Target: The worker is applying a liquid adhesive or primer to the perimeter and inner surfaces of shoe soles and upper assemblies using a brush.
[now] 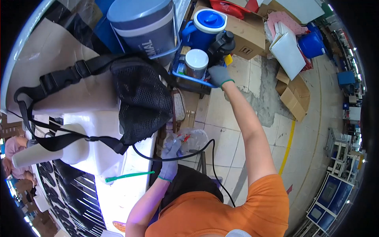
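Note:
My left hand (pixel 170 157), in a light grey glove, is closed on a clear plastic bag (pixel 197 139) with small red pieces in it, beside the white machine table's edge. My right arm is stretched far forward. My right hand (pixel 220 75), in a grey glove with a green cuff, is at the near right corner of a blue basket (pixel 193 80); its fingers are hidden by the hand and the basket's contents. Next to it in the basket are a jar with a white lid (pixel 196 59) and a black bottle (pixel 223 44). A blue jug (pixel 197 35) stands just behind them.
A large grey-blue bucket (pixel 144 27) stands left of the basket. A black mesh bag with straps (pixel 142 98) and a green strip (pixel 130 176) are at the white machine (pixel 94 146). A black cable (pixel 177 158) crosses before me. Cardboard boxes (pixel 244 33) stand beyond the basket.

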`<move>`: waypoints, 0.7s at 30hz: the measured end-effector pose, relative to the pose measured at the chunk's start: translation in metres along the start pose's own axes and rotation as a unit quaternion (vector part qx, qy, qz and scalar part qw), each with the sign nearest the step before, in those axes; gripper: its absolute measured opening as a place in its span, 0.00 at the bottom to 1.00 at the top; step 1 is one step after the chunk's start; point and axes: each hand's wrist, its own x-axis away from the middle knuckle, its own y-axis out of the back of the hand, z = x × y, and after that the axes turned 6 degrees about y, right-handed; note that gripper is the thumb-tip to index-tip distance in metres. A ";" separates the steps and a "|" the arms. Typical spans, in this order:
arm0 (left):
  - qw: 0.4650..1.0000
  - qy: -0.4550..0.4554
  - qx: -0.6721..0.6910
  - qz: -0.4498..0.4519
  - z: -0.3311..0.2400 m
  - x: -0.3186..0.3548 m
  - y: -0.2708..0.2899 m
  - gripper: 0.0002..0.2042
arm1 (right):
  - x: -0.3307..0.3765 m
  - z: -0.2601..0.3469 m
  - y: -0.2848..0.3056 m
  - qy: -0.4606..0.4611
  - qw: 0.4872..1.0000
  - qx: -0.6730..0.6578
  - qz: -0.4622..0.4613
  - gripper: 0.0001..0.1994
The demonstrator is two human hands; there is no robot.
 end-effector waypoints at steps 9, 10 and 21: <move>1.000 -0.005 -0.022 0.007 -0.004 0.004 -0.011 0.14 | 0.003 0.008 -0.007 0.008 1.000 0.003 -0.021 0.08; 1.000 0.005 -0.014 0.005 -0.004 0.005 -0.011 0.13 | -0.002 0.013 -0.009 -0.005 0.998 0.056 -0.003 0.09; 1.000 0.013 0.019 -0.011 0.005 0.002 0.006 0.12 | -0.004 -0.012 -0.003 0.056 0.992 -0.103 0.047 0.07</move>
